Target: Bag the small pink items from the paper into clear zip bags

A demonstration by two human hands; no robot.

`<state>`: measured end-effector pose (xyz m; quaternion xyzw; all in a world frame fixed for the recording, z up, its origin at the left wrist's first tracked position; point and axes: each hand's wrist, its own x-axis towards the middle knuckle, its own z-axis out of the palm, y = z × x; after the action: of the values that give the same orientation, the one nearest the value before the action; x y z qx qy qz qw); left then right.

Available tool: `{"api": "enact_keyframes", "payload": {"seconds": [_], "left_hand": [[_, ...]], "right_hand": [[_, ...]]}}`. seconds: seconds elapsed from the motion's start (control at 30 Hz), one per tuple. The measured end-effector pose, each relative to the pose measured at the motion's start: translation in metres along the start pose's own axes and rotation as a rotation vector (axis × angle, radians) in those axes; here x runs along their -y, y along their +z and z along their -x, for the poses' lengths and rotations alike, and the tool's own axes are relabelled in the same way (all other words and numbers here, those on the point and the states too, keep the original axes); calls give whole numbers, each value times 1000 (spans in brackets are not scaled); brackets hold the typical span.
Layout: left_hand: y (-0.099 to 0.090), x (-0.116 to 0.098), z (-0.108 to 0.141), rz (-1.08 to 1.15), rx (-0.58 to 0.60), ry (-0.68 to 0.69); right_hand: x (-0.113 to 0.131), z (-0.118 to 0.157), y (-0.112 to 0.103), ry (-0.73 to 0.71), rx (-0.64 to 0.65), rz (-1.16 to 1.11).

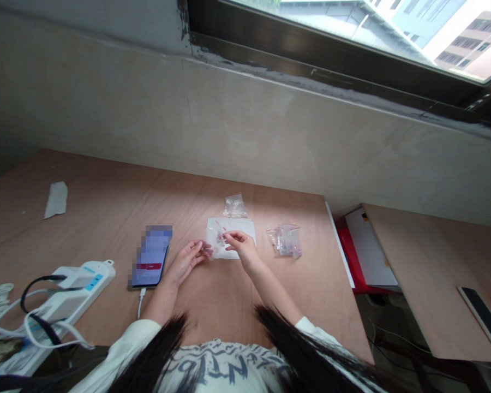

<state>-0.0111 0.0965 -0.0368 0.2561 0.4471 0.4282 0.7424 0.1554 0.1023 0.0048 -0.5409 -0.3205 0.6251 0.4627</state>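
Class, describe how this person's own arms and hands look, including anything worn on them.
The left hand and right hand are bare, with no gloves. The forearms are uncovered, and no watch or bracelet shows on either wrist. Off-white sleeves end partway down the arms; the left one looks plain.

Single head-worn view, looking forward and down, desk (pixel 221 300) near, window (pixel 364 33) beyond

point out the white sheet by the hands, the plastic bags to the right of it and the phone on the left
white sheet (pixel 241 224): head view, its bare upper right part
plastic bags (pixel 288 240): head view, middle of the pile
phone (pixel 152 254): head view, middle of its screen
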Motion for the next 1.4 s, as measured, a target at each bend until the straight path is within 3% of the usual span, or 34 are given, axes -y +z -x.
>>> {"api": "enact_keyframes", "payload": {"seconds": [0.13,0.23,0.37,0.5,0.7,0.87,1.4], "left_hand": [[-2,-4,-2,33,-59,15],[-3,-8,-2,68,-125,34],[-5,-10,0,85,-173,14],[-8,-10,1,83,-172,2],[-9,-10,-1,78,-145,1],[-7,-11,0,102,-122,-2],[-7,-14,1,134,-100,-7]], "right_hand": [[-8,-8,-4,-1,-102,41],[-24,-16,-7,-90,-223,356],[-48,-20,-5,-225,-167,804],[-54,-19,-2,-245,-123,966],[-48,-14,2,-259,-158,1024],[-57,-7,11,-339,-83,1026],[-55,-14,13,-231,-28,1086]]}}
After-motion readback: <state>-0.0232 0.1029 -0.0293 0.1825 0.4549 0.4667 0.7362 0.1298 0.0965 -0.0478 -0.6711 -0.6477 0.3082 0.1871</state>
